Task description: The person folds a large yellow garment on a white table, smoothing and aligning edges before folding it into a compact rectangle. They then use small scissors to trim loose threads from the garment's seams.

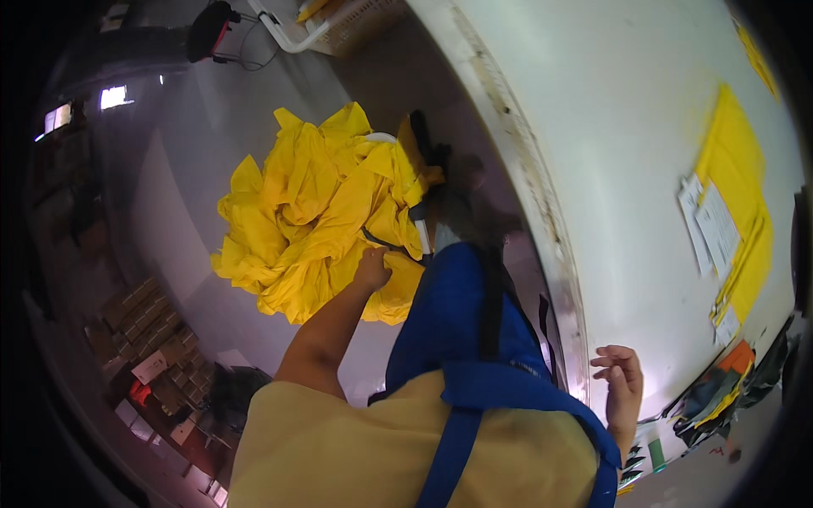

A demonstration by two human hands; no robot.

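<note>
**Inspector:** Start at the left hand (373,269). Finger state?

**Assistant:** Fingers curled down into the yellow cloth pile (318,216), gripping a fold. Only the back of the hand and the knuckles show; the fingertips are buried in the cloth.

**Inspector:** Describe the cloth.

**Assistant:** Thin, smooth, slightly shiny, heavily crumpled into peaked folds. It is heaped to the person's left, beside the table's rim, well above the floor. A dark strap or edge (385,241) runs through it just beside the hand. What carries the heap is hidden; a pale curved rim (383,136) shows at its top.

**Inspector:** Right hand (621,381)?

**Assistant:** Open, fingers loosely bent and spread, holding nothing. It rests at the near edge of the white table (610,127), which is smooth, with a scuffed, stained rim.

**Inspector:** Further out?

**Assistant:** 1 flat yellow sheet (738,169) lies on the table with white paper slips (711,224) on it; print is too small to make out. A mixed heap of dark, green and orange scraps (720,394) sits at the table's lower right, partly cut off. A blue apron (457,330) over a tan shirt (339,449) fills the lower frame. Cardboard boxes (148,326) on the floor at left are dim and blurred.
</note>
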